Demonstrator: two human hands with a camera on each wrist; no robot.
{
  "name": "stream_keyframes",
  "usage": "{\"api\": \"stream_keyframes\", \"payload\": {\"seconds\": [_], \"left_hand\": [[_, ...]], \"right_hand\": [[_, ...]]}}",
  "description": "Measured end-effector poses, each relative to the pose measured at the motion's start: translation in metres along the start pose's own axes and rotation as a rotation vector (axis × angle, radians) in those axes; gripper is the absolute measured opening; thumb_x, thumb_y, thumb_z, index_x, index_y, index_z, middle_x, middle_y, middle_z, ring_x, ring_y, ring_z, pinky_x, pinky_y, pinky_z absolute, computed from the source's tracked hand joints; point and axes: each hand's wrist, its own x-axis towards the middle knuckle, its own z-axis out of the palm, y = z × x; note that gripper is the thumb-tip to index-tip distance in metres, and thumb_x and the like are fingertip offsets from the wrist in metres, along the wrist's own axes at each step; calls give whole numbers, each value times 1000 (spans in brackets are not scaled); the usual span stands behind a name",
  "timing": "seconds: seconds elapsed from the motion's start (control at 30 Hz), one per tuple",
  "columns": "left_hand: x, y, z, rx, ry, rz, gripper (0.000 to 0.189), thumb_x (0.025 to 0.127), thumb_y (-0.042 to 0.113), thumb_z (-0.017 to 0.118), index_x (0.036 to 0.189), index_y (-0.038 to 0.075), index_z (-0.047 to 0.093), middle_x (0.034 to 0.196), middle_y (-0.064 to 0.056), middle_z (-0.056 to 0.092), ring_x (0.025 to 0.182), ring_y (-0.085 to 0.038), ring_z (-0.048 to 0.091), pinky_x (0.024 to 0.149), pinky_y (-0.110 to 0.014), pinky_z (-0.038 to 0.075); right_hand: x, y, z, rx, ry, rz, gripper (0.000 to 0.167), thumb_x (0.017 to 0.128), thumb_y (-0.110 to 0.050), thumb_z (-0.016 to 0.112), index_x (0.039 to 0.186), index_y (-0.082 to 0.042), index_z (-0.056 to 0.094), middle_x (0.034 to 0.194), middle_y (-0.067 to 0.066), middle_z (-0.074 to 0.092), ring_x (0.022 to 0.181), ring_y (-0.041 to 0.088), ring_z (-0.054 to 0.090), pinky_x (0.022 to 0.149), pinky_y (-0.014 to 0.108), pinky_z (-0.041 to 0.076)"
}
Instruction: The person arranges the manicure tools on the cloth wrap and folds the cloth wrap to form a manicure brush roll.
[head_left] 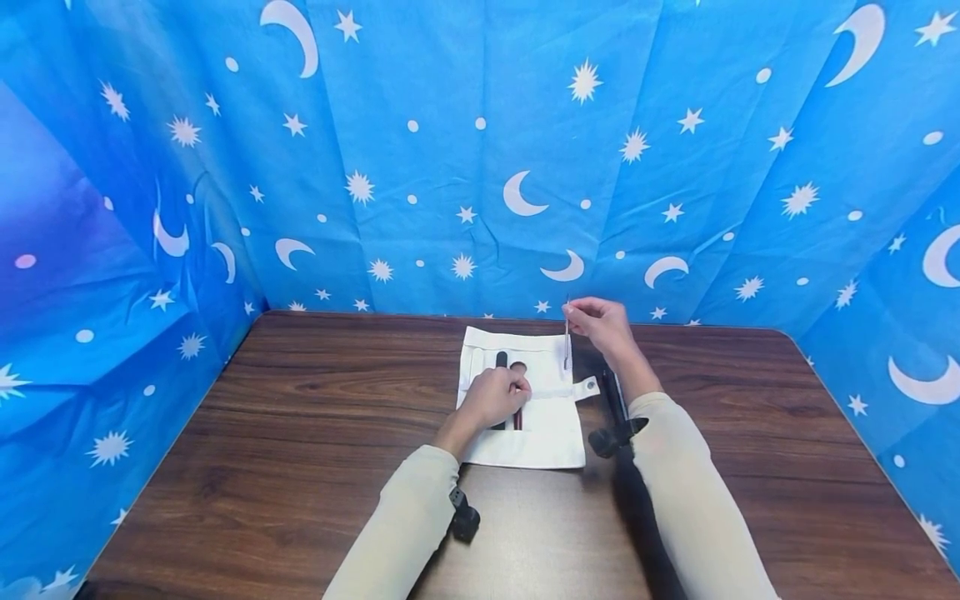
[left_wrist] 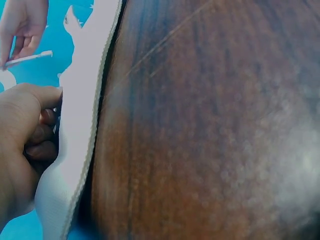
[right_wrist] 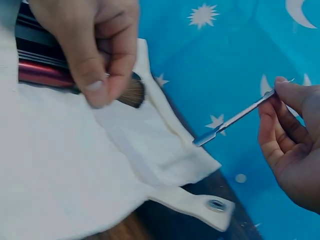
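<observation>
An opened white cloth pouch [head_left: 551, 433] lies on the table with pockets and a snap strap [right_wrist: 216, 206]. My left hand [head_left: 495, 395] is over its middle, curled, with thumb and finger pinching at the pocket edge. Beside those fingers, a makeup brush [right_wrist: 132, 92] with a dark red handle and a black tool [head_left: 501, 360] sit in the pouch. My right hand [head_left: 602, 325] pinches a slim metal cuticle pusher [right_wrist: 235, 119] near its upper end, between thumb and fingers. Its flat lower end points down over the pouch's far right corner.
The dark wood table [head_left: 322, 417] reaches back to a blue cloth [head_left: 450, 167] with moons and stars. A dark object [head_left: 613, 400] lies right of the pouch, partly hidden by the right forearm. Wrist cameras [head_left: 465, 518] sit on both sleeves.
</observation>
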Motion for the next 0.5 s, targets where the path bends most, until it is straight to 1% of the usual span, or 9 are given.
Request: {"api": "stream_keyframes", "payload": {"seconds": [0.17,0.3,0.5], "left_hand": [[1,0,0,9,-3,-3,10,97,12,71,92,11,80,61,11,50,58,-7,46,61,-27,38],[2,0,0,28,3,7,9,96,12,72,91,12,80,61,11,50,58,-7,46,62,-26,39],[2,-2,1,22,4,10,9,96,12,72,91,11,80,61,12,50,57,-5,45,60,-26,38]], "right_hand": [[1,6,16,2,-16,46,29,103,-6,68,124,13,67,86,-4,69,76,6,64,74,20,55],[1,9,29,4,-33,75,27,104,-7,66,121,14,67,85,-1,68,75,7,64,73,20,54],[0,14,43,-24,-68,104,24,104,-7,66,116,13,68,88,3,70,74,7,65,72,19,55]]}}
